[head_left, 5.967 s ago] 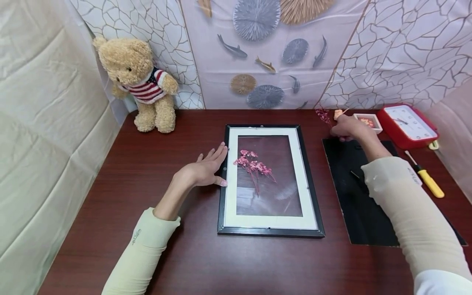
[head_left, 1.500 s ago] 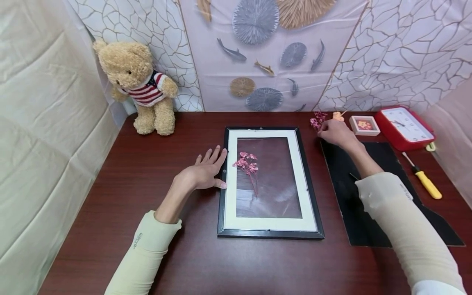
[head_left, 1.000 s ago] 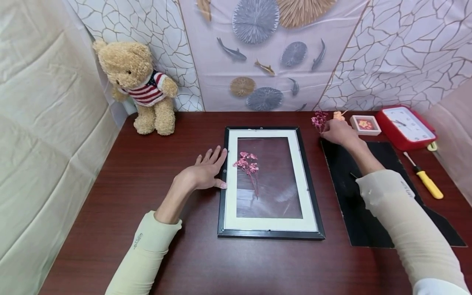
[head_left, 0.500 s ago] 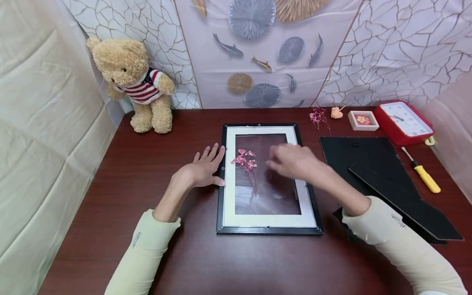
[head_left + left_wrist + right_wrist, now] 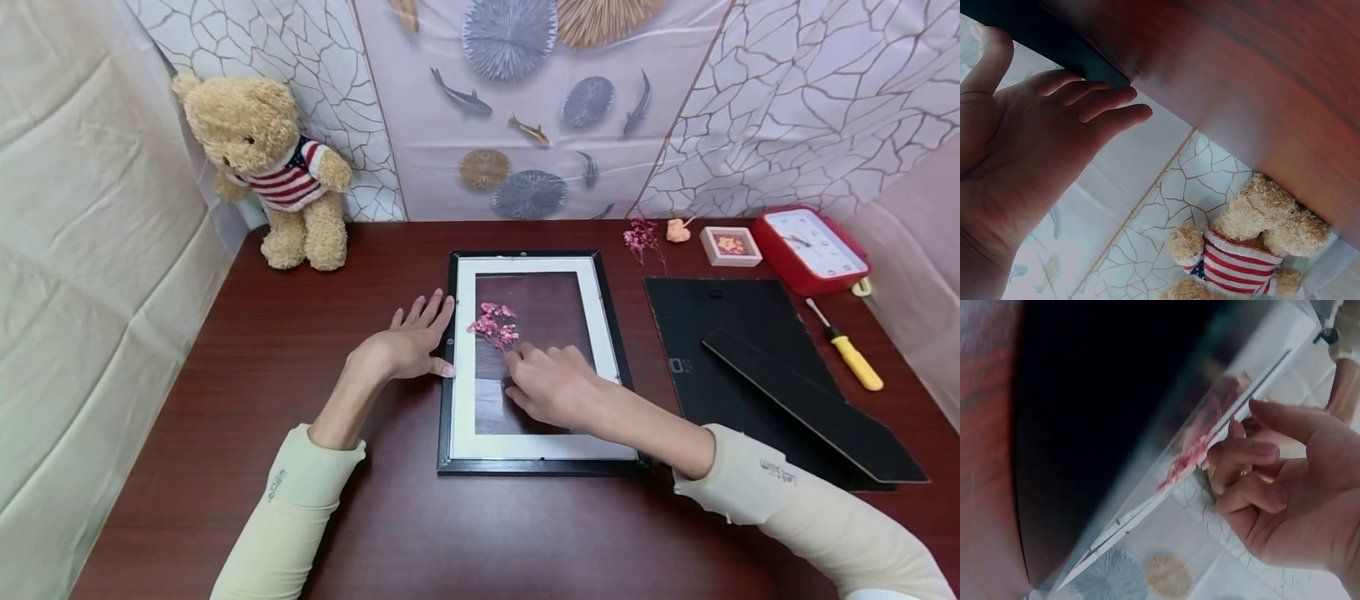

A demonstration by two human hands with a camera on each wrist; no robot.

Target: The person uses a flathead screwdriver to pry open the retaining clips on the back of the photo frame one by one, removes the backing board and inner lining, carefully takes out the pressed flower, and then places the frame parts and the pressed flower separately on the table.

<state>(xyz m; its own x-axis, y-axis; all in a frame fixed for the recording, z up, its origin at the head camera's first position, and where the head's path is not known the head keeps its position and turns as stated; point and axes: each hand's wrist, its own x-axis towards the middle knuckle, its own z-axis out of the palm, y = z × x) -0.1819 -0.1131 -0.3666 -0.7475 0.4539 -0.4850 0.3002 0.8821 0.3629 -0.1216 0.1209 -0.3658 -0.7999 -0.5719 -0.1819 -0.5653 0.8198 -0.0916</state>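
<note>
My left hand (image 5: 401, 346) lies flat with spread fingers at the left edge of a black picture frame (image 5: 540, 468), fingertips and thumb against its border. Inside the frame are a white mat (image 5: 462, 417) and clear glass. A sprig of pink dried flowers (image 5: 495, 325) lies on the glass, partly over the mat's left side. My right hand (image 5: 555, 387) is over the glass at the sprig's stems, which it hides. Its index finger and thumb are apart, the other fingers bent. In the right wrist view the pink flowers (image 5: 1185, 464) lie beside its fingertips.
The black backing board (image 5: 675, 325) with its stand lies right of the frame. Behind it are another pink sprig (image 5: 642, 237), a peach flower (image 5: 678, 231), a small white box (image 5: 731, 247) and a red clock (image 5: 810, 250). A yellow screwdriver (image 5: 855, 360) and teddy bear (image 5: 288, 183) flank the table.
My right hand has left the back-right sprig and moved left over the glass to the stems. The flowers on the glass cover less width than six seconds ago. My left hand has stayed.
</note>
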